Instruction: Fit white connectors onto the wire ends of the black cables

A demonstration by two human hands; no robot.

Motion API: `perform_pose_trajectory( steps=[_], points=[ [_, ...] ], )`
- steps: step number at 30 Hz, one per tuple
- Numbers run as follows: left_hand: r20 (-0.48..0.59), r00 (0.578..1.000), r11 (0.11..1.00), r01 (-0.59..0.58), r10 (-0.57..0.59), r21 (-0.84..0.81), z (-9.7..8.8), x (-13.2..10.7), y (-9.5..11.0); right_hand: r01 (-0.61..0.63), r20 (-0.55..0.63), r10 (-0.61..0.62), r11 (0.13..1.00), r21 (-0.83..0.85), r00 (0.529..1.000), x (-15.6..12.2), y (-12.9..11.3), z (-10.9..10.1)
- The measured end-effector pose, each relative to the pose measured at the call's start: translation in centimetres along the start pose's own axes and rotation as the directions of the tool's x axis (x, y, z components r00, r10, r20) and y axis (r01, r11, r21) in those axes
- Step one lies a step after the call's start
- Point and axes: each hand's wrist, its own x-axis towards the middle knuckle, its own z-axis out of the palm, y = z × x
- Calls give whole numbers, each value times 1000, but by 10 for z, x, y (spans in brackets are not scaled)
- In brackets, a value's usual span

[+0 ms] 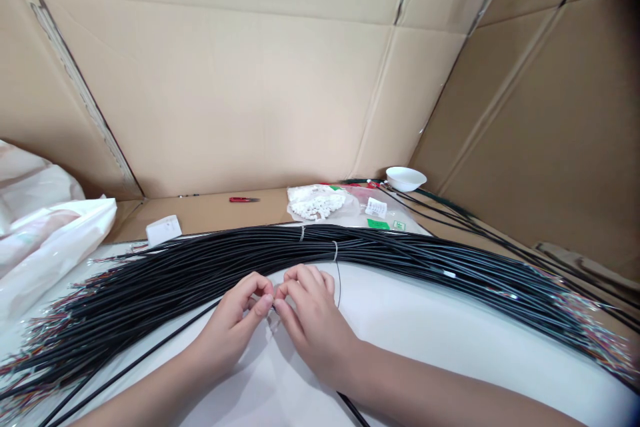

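Note:
My left hand [243,313] and my right hand [313,310] meet fingertip to fingertip over the white table, both pinched closed. A thin black cable [145,353] runs from the lower left up to my left hand, whose fingers seem closed on it. A small dark piece shows between the fingertips; what my right fingers pinch is too small to make out. Just below the fingertips is a blurred whitish bit [271,328]. Another stretch of black cable [353,408] comes out from under my right forearm. Directly behind both hands lies a thick bundle of black cables [240,247].
Pale ties [335,251] circle the bundle; coloured wires fan from its ends. Behind it lie a bag of small white pieces [320,205], red-handled snips [243,199], a white bowl [405,179] and a white card [163,230]. White plastic sheeting [45,233] bulges at left. Cardboard walls [225,93] enclose the table.

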Motion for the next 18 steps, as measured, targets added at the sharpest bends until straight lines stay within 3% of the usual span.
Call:
perform_pose_trajectory(
  steps=[2,5,10,18],
  points=[
    [11,1000,1000,5,-4,-15,0,-1,0,70,-80,-76,994,-82,994,-2,1,3],
    [10,1000,996,26,-25,-91,0,-1,0,84,-128,-98,990,-114,987,-2,3,5],
    [12,997,964,71,-70,-257,-2,0,-3,63,-125,-75,993,-97,989,-1,2,2],
    [59,992,948,127,-114,-291,-2,2,-7,56,-87,-70,987,-148,994,2,0,-3]
  ],
)
